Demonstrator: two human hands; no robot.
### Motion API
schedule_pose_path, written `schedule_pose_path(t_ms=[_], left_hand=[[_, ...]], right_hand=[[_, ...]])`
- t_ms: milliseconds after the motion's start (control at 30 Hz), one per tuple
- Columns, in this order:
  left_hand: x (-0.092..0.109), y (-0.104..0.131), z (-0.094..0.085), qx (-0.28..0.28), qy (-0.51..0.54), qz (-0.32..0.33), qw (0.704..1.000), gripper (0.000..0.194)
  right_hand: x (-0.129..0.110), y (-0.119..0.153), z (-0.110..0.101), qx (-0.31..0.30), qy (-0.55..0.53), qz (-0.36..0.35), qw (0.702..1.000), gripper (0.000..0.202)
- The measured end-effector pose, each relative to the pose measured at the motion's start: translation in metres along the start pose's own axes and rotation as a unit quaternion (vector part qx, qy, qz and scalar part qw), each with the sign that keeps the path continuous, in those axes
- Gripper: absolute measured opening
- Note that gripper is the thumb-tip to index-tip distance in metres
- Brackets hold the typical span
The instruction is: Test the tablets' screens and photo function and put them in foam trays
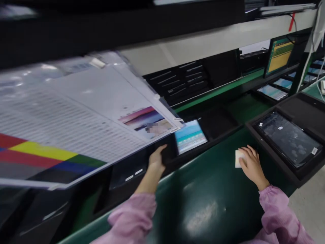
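Note:
My left hand [155,160] grips the edge of a black tray [169,149] beneath the hanging printed sheet, its thumb on top and the other fingers partly hidden. In that tray lies a tablet [191,136] with a lit blue and white screen, partly covered by the sheet. My right hand [252,165] rests low over the green work surface [203,189], fingers closed around a small white block [238,159]. Right of this hand, a dark-screened tablet [286,137] with small white labels sits in another black tray [275,166].
The printed sheet [83,95] in clear plastic hangs low at the left. A white shelf beam [203,42] crosses above. Farther back at the right are a monitor [280,56], several lit tablets and hanging cables [308,61]. Black trays line a sunken green channel.

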State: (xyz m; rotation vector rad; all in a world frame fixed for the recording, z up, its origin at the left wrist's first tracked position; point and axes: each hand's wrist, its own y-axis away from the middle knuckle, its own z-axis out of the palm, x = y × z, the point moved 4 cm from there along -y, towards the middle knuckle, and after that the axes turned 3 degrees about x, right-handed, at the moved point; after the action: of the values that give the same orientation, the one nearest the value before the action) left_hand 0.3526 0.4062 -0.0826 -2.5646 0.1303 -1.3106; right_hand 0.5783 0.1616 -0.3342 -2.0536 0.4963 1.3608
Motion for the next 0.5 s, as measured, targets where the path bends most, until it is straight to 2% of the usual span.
schedule_pose_path(t_ms=[100,167,233,267,300,367,433,500], left_hand=[[-0.013,-0.001,0.052,-0.051,0.044,-0.004,0.998,0.021],[-0.011,0.005,0.078,-0.116,0.077,0.021,0.990,0.033],[-0.008,0.011,0.089,-0.173,0.097,0.051,0.979,0.047],[-0.009,0.015,0.088,-0.189,0.098,0.065,0.975,0.051],[-0.012,0.019,0.083,-0.194,0.093,0.078,0.973,0.053],[-0.028,0.027,0.060,-0.173,0.064,0.101,0.978,0.050],[-0.051,0.038,0.024,-0.114,0.012,0.120,0.986,0.039],[-0.076,0.050,-0.018,-0.031,-0.050,0.131,0.990,0.031]], right_hand=[[0.003,-0.001,-0.001,0.000,0.006,-0.002,1.000,0.043],[0.005,-0.001,-0.002,-0.004,0.011,-0.005,1.000,0.043],[0.008,-0.002,-0.003,-0.009,0.017,-0.006,1.000,0.043],[0.010,-0.002,-0.003,-0.012,0.020,-0.006,1.000,0.044],[0.012,-0.002,-0.003,-0.013,0.022,-0.007,1.000,0.044],[0.015,-0.003,-0.003,-0.015,0.025,-0.008,1.000,0.046],[0.018,-0.003,-0.003,-0.014,0.026,-0.010,1.000,0.049],[0.021,-0.004,-0.004,-0.009,0.030,-0.010,0.999,0.051]])
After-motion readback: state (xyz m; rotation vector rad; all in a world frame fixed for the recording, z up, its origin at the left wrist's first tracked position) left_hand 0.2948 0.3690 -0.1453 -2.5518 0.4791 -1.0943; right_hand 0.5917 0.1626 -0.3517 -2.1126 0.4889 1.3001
